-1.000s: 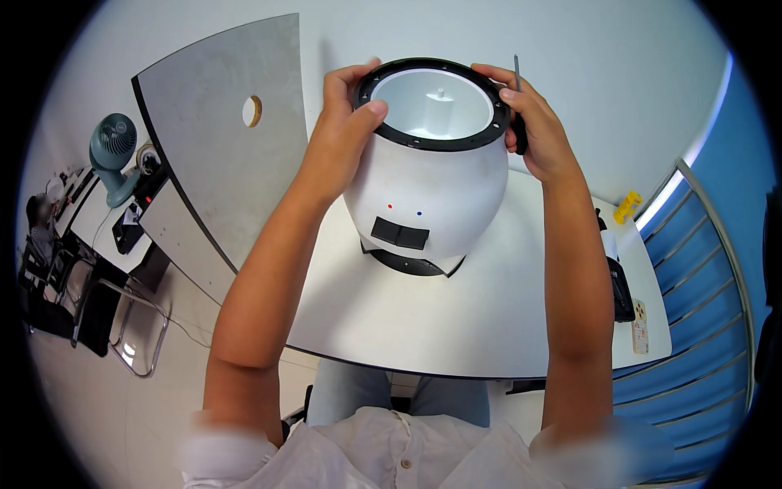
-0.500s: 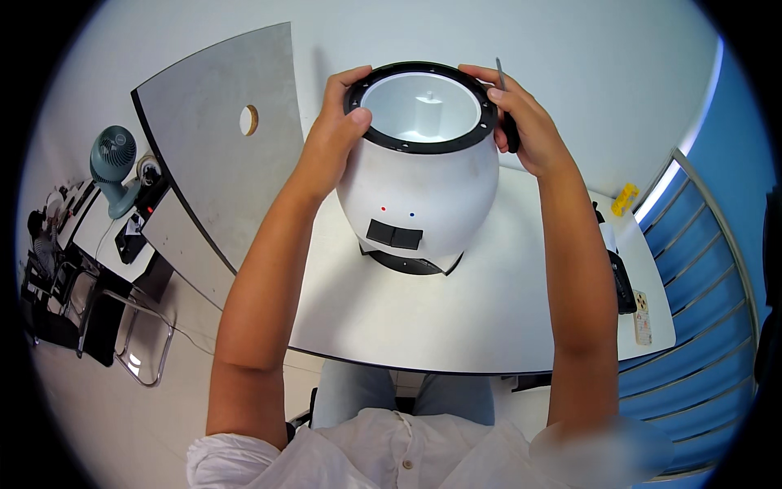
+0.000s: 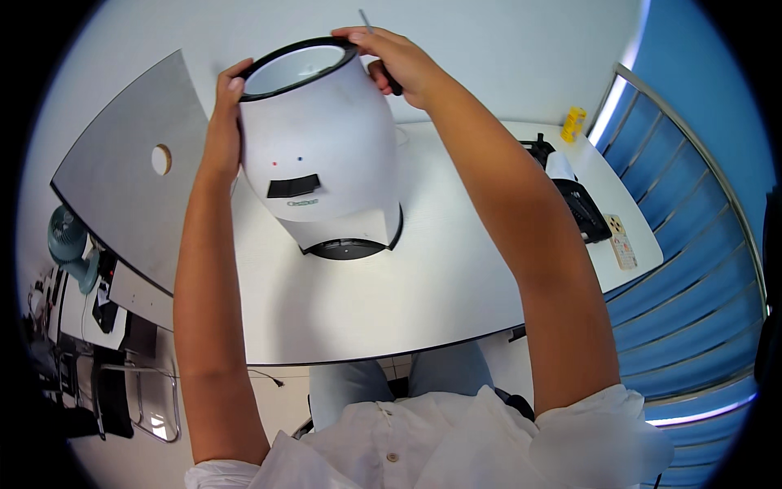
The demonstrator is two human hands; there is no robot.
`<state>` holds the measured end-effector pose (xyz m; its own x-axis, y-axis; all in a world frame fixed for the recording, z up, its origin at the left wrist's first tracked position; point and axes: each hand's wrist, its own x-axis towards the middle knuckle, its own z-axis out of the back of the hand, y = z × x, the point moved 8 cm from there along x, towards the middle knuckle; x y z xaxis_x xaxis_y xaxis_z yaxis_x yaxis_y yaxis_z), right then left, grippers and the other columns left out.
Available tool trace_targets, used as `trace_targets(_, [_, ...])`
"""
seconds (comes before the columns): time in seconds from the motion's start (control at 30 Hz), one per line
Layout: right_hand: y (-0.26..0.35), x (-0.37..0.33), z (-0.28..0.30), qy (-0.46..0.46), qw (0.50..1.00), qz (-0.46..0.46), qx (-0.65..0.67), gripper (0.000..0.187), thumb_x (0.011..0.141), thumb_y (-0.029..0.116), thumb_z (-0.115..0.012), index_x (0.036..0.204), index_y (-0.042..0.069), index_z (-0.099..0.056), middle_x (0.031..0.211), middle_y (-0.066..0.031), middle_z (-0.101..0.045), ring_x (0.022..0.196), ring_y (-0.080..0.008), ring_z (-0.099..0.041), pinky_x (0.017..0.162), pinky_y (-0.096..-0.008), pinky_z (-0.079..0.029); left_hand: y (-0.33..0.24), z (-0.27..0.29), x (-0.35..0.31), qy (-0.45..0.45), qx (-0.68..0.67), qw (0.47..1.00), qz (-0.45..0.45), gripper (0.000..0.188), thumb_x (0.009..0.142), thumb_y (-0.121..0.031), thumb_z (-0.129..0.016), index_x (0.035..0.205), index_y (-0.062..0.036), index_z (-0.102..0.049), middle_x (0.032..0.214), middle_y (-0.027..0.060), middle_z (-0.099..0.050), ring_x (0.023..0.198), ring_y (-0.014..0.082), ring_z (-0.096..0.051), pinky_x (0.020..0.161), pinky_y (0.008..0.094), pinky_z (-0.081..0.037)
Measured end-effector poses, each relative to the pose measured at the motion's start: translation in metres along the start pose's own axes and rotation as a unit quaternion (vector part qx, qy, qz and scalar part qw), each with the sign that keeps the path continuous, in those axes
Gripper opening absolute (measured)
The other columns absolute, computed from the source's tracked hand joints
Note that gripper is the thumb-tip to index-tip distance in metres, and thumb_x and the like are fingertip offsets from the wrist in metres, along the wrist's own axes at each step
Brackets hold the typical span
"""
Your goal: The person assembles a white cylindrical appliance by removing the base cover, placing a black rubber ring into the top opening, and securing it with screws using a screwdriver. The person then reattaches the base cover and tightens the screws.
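A rounded white appliance (image 3: 322, 134), which looks like a tabletop water dispenser, stands on the white table. Its front has a red dot, a blue dot, a black panel (image 3: 293, 187) and a dark tray (image 3: 349, 249) at its foot. A black ring (image 3: 289, 82) circles its open top. My left hand (image 3: 221, 122) grips the left side of that ring, thumb on the rim. At the right of the rim, my right hand (image 3: 399, 67) rests its fingertips on the ring. A screwdriver (image 3: 395, 84), black-handled with its thin shaft upward, is held in the same hand.
A grey panel (image 3: 122, 155) with a round hole rises at the left. On the table's right (image 3: 456, 269) lie a black case (image 3: 580, 208), a remote control (image 3: 621, 242) and a yellow object (image 3: 573, 124). Further left stands a fan (image 3: 68, 240); a metal railing (image 3: 700, 147) runs along the right.
The whole view has swung and tilted. The dispenser appears further left and leaning, its mouth narrower and more of its lower front showing. Both hands stay on the ring.
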<state>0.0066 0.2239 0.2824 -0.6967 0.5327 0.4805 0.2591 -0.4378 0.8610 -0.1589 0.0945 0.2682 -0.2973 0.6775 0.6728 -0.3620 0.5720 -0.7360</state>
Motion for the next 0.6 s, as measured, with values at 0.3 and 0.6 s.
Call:
trace_targets(0.3, [-0.017,0.011,0.013,0.005,0.999,-0.042,0.008,0.043,0.089,0.035,-0.047,0.125,0.012,-0.054,0.110,-0.0085,-0.052,0.048,-0.0068,-0.036,0.045,-0.0221,-0.029,0.015,-0.011,0.015,-0.003,0.022,0.998,0.053,0.060,0.092,-0.052,-0.034,0.132,-0.0071,-0.038,0.125,0.0164,-0.047,0.116,0.0247,-0.045,0.099,0.0346,-0.034])
trace_targets(0.6, [-0.025,0.017,0.017,0.012,0.998,-0.059,0.037,0.048,0.089,0.039,-0.049,0.130,0.013,-0.049,0.111,-0.0075,-0.052,0.049,-0.0069,-0.037,0.045,-0.0222,-0.030,0.017,-0.012,0.017,0.002,0.016,0.998,0.054,0.060,0.093,-0.052,-0.034,0.133,-0.0068,-0.036,0.123,0.0164,-0.048,0.115,0.0246,-0.046,0.098,0.0341,-0.036])
